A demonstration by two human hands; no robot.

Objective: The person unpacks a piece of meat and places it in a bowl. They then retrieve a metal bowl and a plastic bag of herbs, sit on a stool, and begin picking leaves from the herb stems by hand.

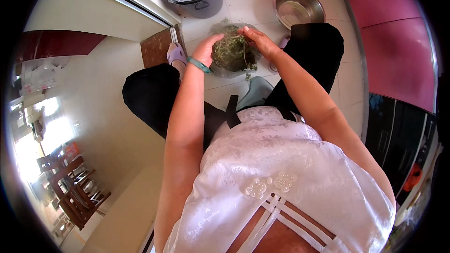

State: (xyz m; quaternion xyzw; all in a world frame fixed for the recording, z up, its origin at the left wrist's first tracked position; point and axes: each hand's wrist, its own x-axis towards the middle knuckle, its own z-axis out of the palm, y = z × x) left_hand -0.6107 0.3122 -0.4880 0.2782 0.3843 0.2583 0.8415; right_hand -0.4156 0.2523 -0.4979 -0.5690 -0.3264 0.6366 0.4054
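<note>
A clear plastic bag (pixel 232 73) full of leafy green stalks (pixel 230 51) lies on the tiled floor between my feet. My left hand (pixel 205 51) is at the bag's left side, thumb stretched over its edge and the other fingers mostly hidden. A green bangle (pixel 198 64) circles that wrist. Across the bag's upper right is my right hand (pixel 259 40), its fingertips at the thin stems; whether it grips any of them is hidden. A few leaves stick out past the near edge of the bag.
Beyond the bag stands a grey bucket (pixel 207 6) lined with a plastic bag. A stainless steel basin (pixel 299 8) rests on the floor at the upper right. Pink cabinets (pixel 397 52) line the right side. A sliding door's track (pixel 173 35) runs at left, near my lilac slipper (pixel 176 54).
</note>
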